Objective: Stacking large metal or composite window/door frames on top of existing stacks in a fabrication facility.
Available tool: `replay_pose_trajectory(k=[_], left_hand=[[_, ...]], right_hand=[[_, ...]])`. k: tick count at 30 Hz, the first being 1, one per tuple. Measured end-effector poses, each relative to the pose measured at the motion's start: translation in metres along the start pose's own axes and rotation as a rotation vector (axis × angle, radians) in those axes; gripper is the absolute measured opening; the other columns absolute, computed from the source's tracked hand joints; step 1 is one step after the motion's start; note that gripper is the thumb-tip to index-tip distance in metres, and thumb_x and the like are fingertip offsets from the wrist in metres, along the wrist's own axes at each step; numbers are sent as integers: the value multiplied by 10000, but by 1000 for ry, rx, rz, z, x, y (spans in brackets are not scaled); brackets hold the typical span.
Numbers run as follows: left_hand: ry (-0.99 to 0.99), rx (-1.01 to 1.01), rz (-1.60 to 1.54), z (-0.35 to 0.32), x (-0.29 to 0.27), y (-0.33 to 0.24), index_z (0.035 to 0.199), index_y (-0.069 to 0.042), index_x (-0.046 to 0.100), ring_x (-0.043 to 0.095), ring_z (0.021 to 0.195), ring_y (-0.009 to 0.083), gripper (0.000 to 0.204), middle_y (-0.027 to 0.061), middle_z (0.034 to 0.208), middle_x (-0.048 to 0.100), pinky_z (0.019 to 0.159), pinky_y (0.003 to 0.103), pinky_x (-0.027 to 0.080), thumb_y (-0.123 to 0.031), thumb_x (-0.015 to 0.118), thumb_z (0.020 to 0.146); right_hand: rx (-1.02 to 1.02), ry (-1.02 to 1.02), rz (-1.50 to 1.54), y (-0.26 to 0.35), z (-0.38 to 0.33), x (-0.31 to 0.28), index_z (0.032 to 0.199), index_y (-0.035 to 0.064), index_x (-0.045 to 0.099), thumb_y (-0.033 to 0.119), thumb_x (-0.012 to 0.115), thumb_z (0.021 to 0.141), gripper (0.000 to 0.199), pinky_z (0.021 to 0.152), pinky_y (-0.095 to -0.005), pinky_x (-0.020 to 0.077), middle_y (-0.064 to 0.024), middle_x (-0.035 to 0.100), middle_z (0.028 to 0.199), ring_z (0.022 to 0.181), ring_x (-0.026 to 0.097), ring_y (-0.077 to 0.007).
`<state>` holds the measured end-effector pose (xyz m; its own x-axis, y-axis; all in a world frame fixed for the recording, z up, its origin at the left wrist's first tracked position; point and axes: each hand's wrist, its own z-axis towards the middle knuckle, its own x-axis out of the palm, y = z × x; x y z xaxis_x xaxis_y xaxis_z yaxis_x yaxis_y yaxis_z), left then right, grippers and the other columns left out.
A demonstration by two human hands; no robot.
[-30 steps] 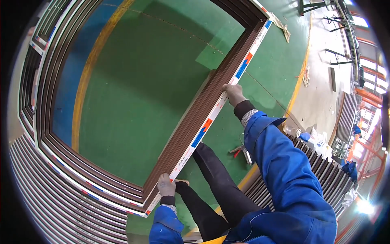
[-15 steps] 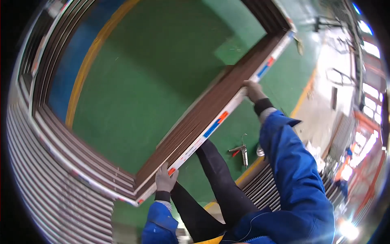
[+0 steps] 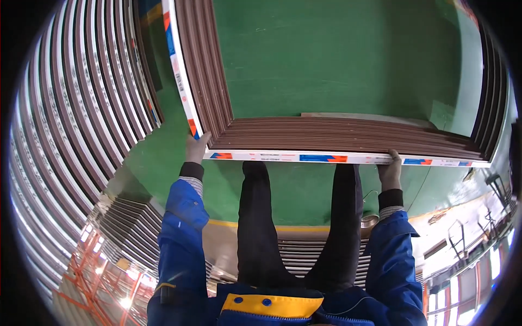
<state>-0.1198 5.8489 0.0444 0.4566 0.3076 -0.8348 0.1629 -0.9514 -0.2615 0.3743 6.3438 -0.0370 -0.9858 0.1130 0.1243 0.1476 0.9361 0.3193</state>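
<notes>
A large rectangular brown frame (image 3: 337,135) with ribbed inner faces stretches in front of me. Its outer edge is covered in white film with blue and orange patches. At the near left corner, my left hand (image 3: 197,148), in a grey glove, is closed around the frame's edge. Farther right along the near side, my right hand (image 3: 390,173), also gloved, grips the same edge with its fingers over the top. The undersides of both grips are hidden. My legs stand just behind the near side.
Many striped brown-and-white profiles or frames (image 3: 81,108) are stacked at my left. Behind my legs lie more stacked profiles (image 3: 302,255). A shiny metal container (image 3: 369,221) stands by my right leg on the green floor (image 3: 337,65). Dark metal stands (image 3: 459,239) are at far right.
My view has turned, so the frame's near side now runs level rather than slanting. My left hand has shifted to the corner; both hands still hold the frame. The caulking gun is out of sight.
</notes>
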Motion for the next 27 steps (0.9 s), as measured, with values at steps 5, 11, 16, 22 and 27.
replay_pose_trajectory(k=[5,11,16,22,27], left_hand=[[105,130,84,16,5,51,949,121,653,662,774,305,587,166,851,689,747,467,520,-399,795,718],[280,10,-257,-28,46,-29,973,66,624,614,780,277,373,111,851,643,749,442,501,-223,705,752],[222,-55,-137,8,26,35,1171,151,577,631,1079,375,680,255,1172,651,977,442,483,-256,788,668],[257,-135,-177,-21,38,26,1246,180,570,631,1139,359,701,257,1250,652,1013,421,474,-226,784,716],[230,-277,-315,-18,40,47,1212,190,579,634,1099,308,635,228,1235,650,1009,402,471,-196,771,746]], right_hand=[[-48,-46,-164,-2,-7,19,979,64,602,156,563,922,115,963,-427,529,-84,652,1003,972,649,-252],[-237,-292,-135,36,-13,-19,938,64,569,122,562,875,86,845,-420,565,-92,608,913,874,632,-256],[-165,-228,-32,8,-17,21,939,24,549,131,557,870,128,881,-477,565,-116,594,904,856,627,-291],[-52,-203,-33,-8,-35,41,1082,51,521,135,583,876,231,941,-601,528,-137,594,1031,972,631,-358],[-48,-233,-155,-10,-36,44,1090,25,495,84,608,852,270,836,-566,564,-135,565,980,917,630,-335]])
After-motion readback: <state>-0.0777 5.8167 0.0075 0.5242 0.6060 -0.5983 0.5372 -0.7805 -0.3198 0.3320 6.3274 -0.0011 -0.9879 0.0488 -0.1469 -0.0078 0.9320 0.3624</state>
